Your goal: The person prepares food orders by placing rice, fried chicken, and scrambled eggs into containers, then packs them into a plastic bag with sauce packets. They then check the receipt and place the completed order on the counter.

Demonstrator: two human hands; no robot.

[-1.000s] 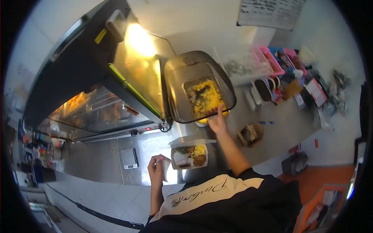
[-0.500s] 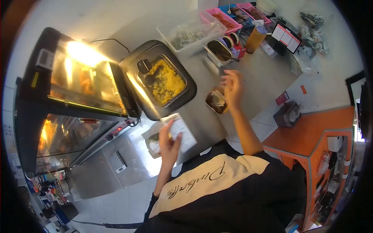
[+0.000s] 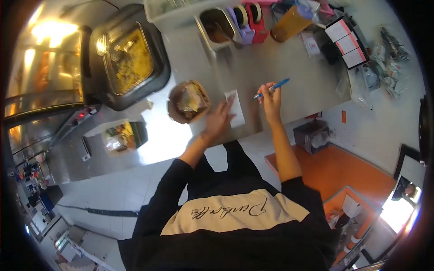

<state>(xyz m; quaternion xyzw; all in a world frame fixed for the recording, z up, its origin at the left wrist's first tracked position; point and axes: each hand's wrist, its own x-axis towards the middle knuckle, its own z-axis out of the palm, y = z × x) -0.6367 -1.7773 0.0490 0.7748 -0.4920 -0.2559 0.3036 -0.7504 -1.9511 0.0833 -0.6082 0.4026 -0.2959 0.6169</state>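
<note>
While my left hand [image 3: 217, 121] lies spread over the white slip [image 3: 238, 114], fingers extended and reaching onto the paper, my right hand [image 3: 272, 105] has its fingers closed around the blue pen [image 3: 281, 84]. I hold the pen above the steel counter [image 3: 300, 79], to the right of the slip and apart from it — so, as far as I can judge, the paper is in place and the pen picked up, but no writing is under way. Whether the slip bears any marks I can't quite tell; my left hand is blurred and covers part of it.

Off to my left, the food box [image 3: 141, 133] stands open with food in it: the filling looks at least well along, the closing not done. Nearer the slip, the brown carton [image 3: 174, 116] is open too, with something wrapped in clear film inside — apparently. Beyond them, yellow food [image 3: 136, 65] sits in the dark-rimmed pan [image 3: 159, 50], a good share of it left.
</note>
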